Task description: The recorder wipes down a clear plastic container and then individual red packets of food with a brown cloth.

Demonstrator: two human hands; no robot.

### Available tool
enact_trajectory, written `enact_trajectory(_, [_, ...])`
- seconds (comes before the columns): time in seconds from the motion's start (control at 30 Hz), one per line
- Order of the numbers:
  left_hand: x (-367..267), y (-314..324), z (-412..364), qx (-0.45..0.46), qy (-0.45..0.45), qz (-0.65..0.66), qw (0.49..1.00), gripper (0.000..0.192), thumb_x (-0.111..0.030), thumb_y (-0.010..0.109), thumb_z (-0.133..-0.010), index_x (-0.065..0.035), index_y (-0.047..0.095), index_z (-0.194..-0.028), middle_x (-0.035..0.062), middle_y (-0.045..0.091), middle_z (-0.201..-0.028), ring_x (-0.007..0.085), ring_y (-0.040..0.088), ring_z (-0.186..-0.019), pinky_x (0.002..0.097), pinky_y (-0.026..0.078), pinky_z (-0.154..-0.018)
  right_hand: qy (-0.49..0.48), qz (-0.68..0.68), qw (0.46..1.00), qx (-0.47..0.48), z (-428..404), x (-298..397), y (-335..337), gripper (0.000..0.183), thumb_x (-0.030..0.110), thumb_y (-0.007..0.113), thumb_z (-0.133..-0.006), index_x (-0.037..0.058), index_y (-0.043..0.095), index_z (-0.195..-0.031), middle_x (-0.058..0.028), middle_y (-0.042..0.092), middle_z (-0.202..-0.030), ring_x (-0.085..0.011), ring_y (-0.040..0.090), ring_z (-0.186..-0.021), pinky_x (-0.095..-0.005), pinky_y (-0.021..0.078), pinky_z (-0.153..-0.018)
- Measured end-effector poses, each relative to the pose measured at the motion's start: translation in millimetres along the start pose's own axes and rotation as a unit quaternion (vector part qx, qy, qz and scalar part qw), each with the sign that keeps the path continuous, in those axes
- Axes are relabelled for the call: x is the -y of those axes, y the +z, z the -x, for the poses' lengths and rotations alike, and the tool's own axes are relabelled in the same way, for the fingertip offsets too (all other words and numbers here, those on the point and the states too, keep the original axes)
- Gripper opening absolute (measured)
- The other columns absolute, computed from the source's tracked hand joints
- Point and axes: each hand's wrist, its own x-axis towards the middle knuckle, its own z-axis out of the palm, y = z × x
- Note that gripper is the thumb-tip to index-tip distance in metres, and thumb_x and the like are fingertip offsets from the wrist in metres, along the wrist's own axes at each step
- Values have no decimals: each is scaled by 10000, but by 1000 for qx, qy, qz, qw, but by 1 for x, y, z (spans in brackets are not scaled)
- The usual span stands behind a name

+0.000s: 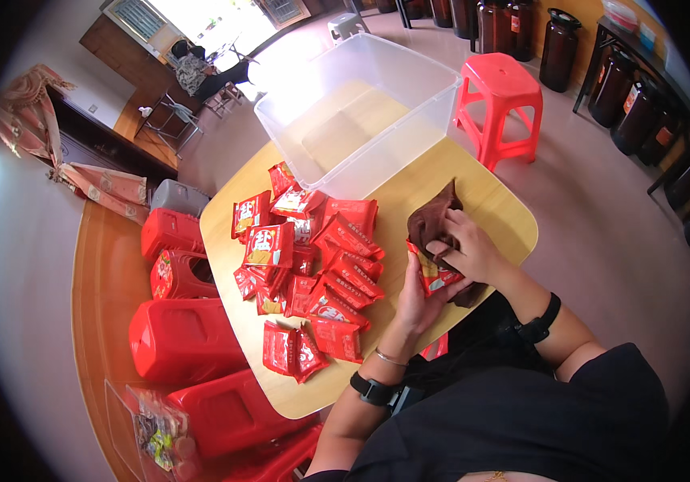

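Note:
My left hand [418, 296] holds a red biscuit packet [437, 278] over the right front part of the wooden table [399, 355]. My right hand [471, 247] grips a dark brown cloth [432, 220], bunched against the upper end of that packet. Part of the cloth hangs below my hands near the table edge. Left of my hands lies a loose heap of red biscuit packets [269, 246], some flat and some leaning on each other. Two packets [296, 349] lean together at the front of the heap.
A clear plastic bin [375, 172] stands at the table's far side. A red plastic stool [501, 78] is beyond its right. Upturned red stools [182, 337] crowd the left side. Brown glass jars [561, 51] line the far right. A person [197, 72] sits by the doorway.

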Motion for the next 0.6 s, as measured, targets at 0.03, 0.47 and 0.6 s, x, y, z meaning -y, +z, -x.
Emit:
enact_trajectory(0.03, [-1,-1,-1,18,-3,16,1000,546,-478,221,-947,-100,292,-1335,108,419,-1294,292,441,-1179,508,389,-976,52,-40,998,21,-2,1,-1,369,319,591,-797,40,558,-1035,-170,534,-1014,-367,496,-964,-417,415,-838])
enact_trajectory(0.47, [2,-19,2,47,-31,2,998,606,-488,387,-906,-236,122,-1389,119,377,-1304,352,493,-1112,484,471,-867,132,-414,899,54,5,-8,-14,237,118,538,-879,3,547,-1085,-23,555,-981,-99,511,-907,-249,417,-790])
enact_trajectory(0.6, [-1,1,7,41,-3,-73,996,662,-533,450,-860,-176,200,-1358,114,413,-1282,322,472,-1137,480,463,-878,1,-210,976,57,1,5,-32,223,142,596,-834,-1,581,-1004,-68,544,-972,-162,525,-915,-280,422,-794])
